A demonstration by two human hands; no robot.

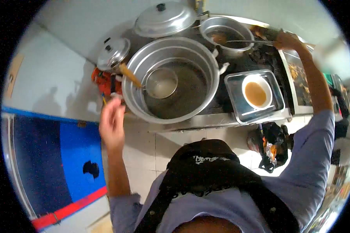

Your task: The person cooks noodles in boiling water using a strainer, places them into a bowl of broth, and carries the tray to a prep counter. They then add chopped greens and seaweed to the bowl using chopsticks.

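Note:
My right hand point(287, 40) grips the long metal handle of a ladle point(254, 41). Its far end dips into a smaller metal pot point(243, 31) of brownish liquid and does not show plainly. At the left, my left hand point(112, 122) is empty, fingers stretched out and somewhat bent, just outside the rim of a large aluminium pot point(171, 119). Inside that pot is dark liquid. A round mesh strainer point(161, 83) with a wooden handle rests there, its handle leaning on the left rim.
A white bowl of brown liquid point(255, 94) sits in a clear rectangular tray point(237, 110) on the stove's front right. Behind the large pot lies a big lid point(165, 19); a smaller lidded pot point(113, 54) stands left. A black bag point(274, 145) is on the floor.

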